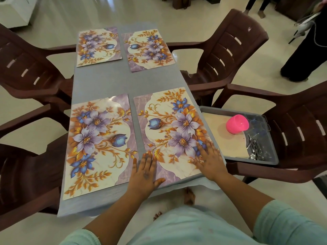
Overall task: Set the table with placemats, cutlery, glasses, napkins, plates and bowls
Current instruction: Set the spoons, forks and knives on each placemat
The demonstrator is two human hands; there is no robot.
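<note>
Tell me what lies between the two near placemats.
Bare grey tablecloth between the near-left placemat and near-right placemat; the left hand overlaps the strip's near end, head view.

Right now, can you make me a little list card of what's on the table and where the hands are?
table: grey cloth
placemats: four flowery ones, two far, two near
left hand: flat on near right placemat, at its left edge
right hand: flat on the same mat
grey tray: on the chair to the right
in tray: pink cup upside down, cutlery, clear glasses
plates, bowls: none on table
</note>
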